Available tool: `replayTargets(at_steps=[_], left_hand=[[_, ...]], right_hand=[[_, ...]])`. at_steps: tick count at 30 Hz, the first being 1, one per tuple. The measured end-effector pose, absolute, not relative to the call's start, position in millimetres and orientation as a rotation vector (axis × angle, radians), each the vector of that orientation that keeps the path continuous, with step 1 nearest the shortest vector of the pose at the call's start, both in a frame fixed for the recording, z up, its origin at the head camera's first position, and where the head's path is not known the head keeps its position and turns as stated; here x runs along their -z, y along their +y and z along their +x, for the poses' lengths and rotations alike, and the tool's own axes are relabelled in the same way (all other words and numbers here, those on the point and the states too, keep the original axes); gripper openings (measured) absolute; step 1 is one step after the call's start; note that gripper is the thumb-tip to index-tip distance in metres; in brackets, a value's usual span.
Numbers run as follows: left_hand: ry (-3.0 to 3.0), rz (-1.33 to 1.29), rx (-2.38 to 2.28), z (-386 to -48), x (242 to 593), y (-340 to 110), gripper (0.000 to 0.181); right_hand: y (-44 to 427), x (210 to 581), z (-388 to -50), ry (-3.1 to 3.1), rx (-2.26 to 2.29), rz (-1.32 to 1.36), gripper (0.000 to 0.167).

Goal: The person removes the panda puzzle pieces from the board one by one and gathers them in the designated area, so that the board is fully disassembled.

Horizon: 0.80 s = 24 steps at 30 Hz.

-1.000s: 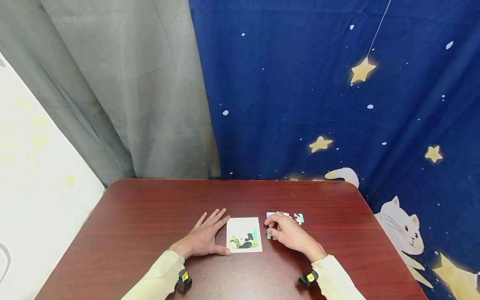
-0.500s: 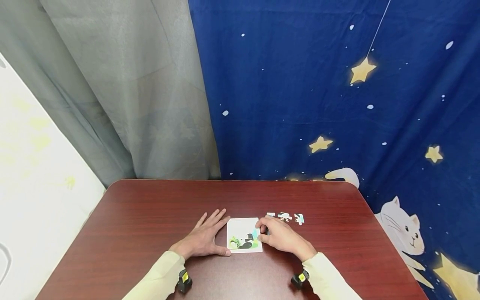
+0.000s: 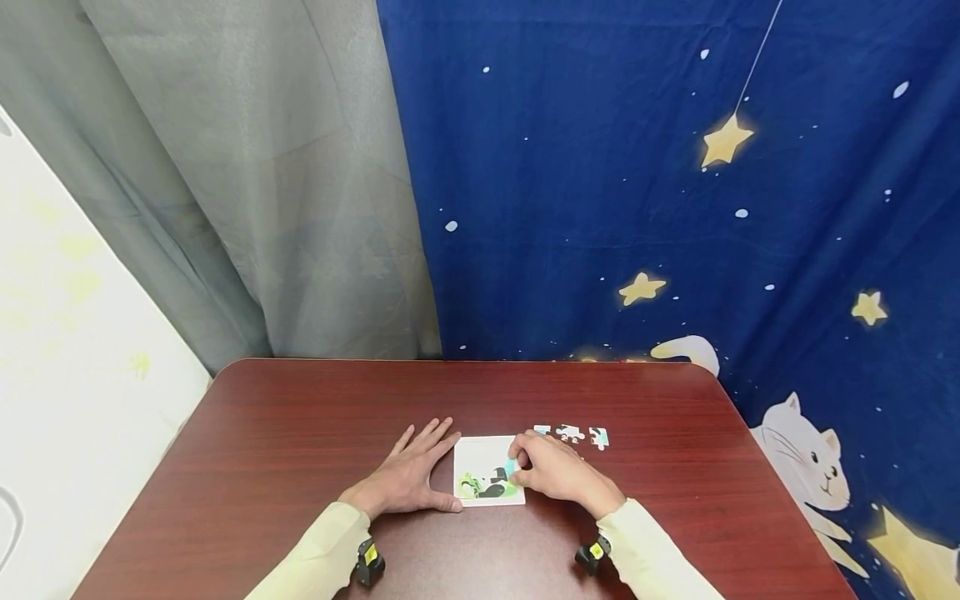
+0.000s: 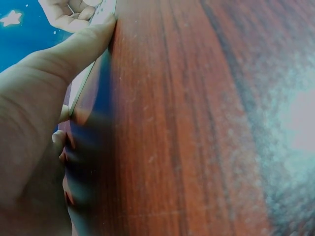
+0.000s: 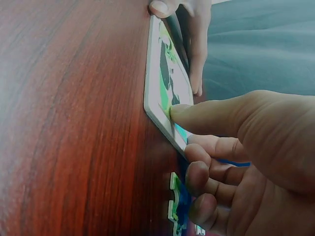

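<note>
A square white puzzle board (image 3: 468, 452) bearing a panda picture lies on the table. My left hand (image 3: 405, 475) is flat and spread at its left side, the thumb touching the lower left corner. At the board's right edge, my right hand (image 3: 558, 471) has bent fingers, and its thumb and index finger pinch a partly hidden cyan-and-green puzzle piece (image 5: 181, 131). The right wrist view shows the thumb tip on the board's (image 5: 157, 105) picture and another loose piece (image 5: 177, 201) below the curled fingers.
Loose puzzle pieces lie behind the right hand, among them a white-and-black one (image 3: 570, 433) and a cyan one (image 3: 598, 437). The dark red table (image 3: 315, 408) ends at grey and blue curtains.
My right hand has moved left from the loose pieces to the board's right edge, uncovering some of those pieces. The left hand and board stay in place.
</note>
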<state>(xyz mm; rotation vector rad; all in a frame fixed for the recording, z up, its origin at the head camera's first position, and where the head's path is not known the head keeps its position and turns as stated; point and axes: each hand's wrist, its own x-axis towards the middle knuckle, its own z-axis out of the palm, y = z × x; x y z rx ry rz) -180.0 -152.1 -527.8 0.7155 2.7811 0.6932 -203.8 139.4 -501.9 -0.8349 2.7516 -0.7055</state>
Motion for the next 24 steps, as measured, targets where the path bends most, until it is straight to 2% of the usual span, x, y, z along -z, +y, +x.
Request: replayTargets(at_steps=[11, 24], left_hand=[[2.768, 0.7, -0.703, -180.8, 528.4, -151.2, 0.114], [2.777, 0.712, -0.684, -181.8, 531.3, -151.5, 0.115]], right_hand=[[135.7, 497.6, -204.7, 2.681, 0.728, -0.764, 0.027], [131.0, 499.6, -201.1, 2.66, 0.815, -0.805, 0.031]])
